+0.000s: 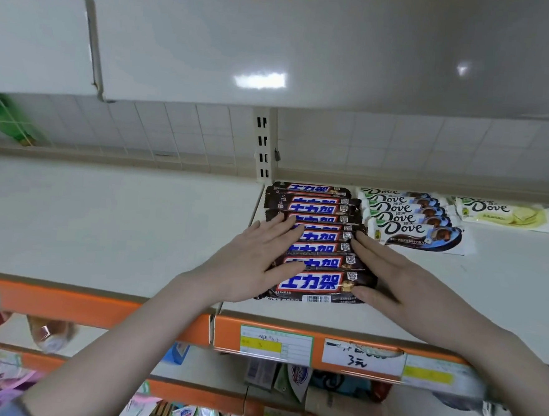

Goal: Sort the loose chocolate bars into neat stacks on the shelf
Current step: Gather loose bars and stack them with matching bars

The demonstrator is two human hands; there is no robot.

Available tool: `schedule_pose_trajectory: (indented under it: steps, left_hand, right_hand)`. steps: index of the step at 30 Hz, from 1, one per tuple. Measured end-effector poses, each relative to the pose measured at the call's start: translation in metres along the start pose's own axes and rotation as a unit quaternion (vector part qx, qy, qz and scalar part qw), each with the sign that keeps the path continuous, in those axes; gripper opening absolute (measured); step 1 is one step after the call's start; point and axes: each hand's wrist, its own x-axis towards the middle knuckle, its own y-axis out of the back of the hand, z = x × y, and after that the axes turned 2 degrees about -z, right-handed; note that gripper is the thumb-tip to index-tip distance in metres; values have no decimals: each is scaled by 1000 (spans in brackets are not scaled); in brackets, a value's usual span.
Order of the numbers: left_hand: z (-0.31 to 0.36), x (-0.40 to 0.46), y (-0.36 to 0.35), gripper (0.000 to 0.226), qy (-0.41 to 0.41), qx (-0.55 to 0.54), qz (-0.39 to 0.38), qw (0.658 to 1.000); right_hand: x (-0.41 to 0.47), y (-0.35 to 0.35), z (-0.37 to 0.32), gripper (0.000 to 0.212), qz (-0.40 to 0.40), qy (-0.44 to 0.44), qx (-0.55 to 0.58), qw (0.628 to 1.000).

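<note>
The brown chocolate bars lie in one overlapping row on the white shelf, running from the back to the front edge. The left hand lies flat on the left side of the row, fingers spread, gripping nothing. The right hand presses flat against the right side, fingers straight. Just right of them sits a row of white Dove bars, then one pale green Dove bar.

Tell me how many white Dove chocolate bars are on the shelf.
6: five overlap in a row right of the brown bars, and one pale green-and-white bar lies apart, further right. More may be hidden underneath.
</note>
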Motion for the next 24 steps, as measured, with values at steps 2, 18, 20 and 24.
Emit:
schedule_pose_trajectory:
  steps: [2, 18, 20, 24]
  left_hand:
    - [2, 2, -2, 72, 0, 25, 14, 1000]
    - [8, 2, -3, 83, -13, 165, 77, 983]
    - [11, 0, -5, 74, 8, 167, 94, 981]
    - [33, -19, -15, 64, 82, 146, 173, 971]
  right_hand:
    - [0, -1, -1, 72, 9, -4, -5, 1000]
    - [-4, -9, -11, 67, 73, -17, -49, 996]
    - [-7, -8, -12, 66, 83, -15, -68, 994]
    - [-30, -4, -9, 61, 152, -25, -79, 985]
